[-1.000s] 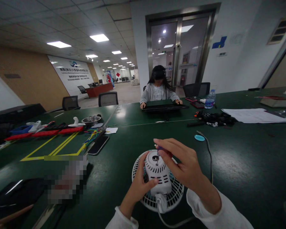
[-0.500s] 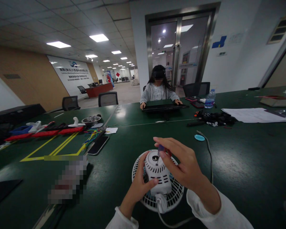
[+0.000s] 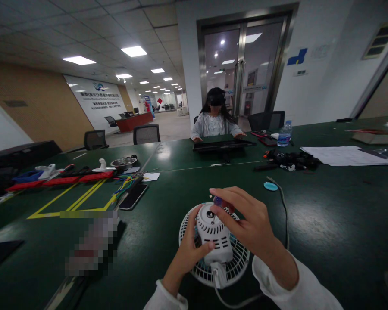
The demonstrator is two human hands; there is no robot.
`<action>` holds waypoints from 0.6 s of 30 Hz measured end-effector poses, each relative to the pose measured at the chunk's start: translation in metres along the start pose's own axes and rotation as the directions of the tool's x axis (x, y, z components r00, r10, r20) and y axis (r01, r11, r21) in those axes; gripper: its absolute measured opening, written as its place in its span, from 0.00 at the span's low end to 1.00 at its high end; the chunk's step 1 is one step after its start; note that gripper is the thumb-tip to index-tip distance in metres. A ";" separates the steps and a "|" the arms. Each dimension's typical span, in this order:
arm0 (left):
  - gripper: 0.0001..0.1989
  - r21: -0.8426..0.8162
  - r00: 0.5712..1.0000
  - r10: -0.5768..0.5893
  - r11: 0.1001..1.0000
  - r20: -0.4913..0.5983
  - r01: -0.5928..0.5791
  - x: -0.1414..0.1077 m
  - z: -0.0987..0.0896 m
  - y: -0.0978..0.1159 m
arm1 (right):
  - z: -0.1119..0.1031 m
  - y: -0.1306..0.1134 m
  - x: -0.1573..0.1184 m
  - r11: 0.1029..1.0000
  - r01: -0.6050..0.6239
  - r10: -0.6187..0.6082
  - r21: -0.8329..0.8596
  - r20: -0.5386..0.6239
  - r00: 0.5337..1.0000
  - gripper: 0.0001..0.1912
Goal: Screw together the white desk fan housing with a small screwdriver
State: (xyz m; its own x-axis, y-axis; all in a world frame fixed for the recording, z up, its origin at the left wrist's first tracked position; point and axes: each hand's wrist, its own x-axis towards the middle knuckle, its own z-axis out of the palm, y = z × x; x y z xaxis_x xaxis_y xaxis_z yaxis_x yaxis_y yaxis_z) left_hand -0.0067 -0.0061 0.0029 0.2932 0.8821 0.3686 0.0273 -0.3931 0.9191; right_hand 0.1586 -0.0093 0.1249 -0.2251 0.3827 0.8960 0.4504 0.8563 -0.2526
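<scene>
A white fan lies face down on the dark green table, its motor housing turned up and its round grille beneath. My left hand grips the housing from the left, fingers on its far side and thumb across the slotted front. In my right hand is a small screwdriver with a purplish handle, held nearly upright between thumb and fingers. Its thin shaft meets the top of the housing beside a dark round opening; the exact tip is too small to make out. A white cord runs from the fan's base.
A light blue disc and a grey cable lie to the right. A phone rests to the left. Across the table a person sits behind a black panel. A water bottle and papers are farther right.
My right fingers have shifted slightly around the screwdriver handle. My left hand and the fan have stayed put. The person opposite has lifted their hands off the panel's edge.
</scene>
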 end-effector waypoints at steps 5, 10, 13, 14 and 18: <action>0.39 -0.009 1.000 -0.009 1.000 0.006 0.009 0.001 -0.001 0.002 | 0.001 0.000 -0.003 0.997 -0.065 0.064 -0.031 -0.023 0.998 0.13; 0.38 -0.017 1.000 -0.010 1.000 0.002 0.010 0.000 0.000 0.004 | 0.001 0.000 -0.003 0.999 -0.013 0.013 0.043 -0.007 1.000 0.13; 0.39 -0.030 1.000 -0.005 1.000 0.001 0.005 0.001 0.000 0.004 | 0.000 -0.001 -0.002 0.998 0.014 -0.015 0.064 0.015 1.000 0.17; 0.39 -0.033 1.000 -0.003 0.999 0.001 0.003 0.001 0.000 0.004 | 0.000 -0.002 -0.001 0.998 0.018 -0.019 0.064 0.019 1.000 0.18; 0.39 -0.027 1.000 -0.014 1.000 0.003 0.014 0.001 0.000 0.002 | 0.001 -0.002 -0.001 0.999 0.014 -0.014 0.050 0.005 1.000 0.16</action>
State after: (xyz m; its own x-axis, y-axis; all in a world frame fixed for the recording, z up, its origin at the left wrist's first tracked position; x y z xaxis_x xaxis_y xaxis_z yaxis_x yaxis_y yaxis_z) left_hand -0.0068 -0.0062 0.0055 0.2955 0.8868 0.3554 0.0054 -0.3736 0.9276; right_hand 0.1573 -0.0110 0.1244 -0.2356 0.3723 0.8977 0.4032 0.8779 -0.2583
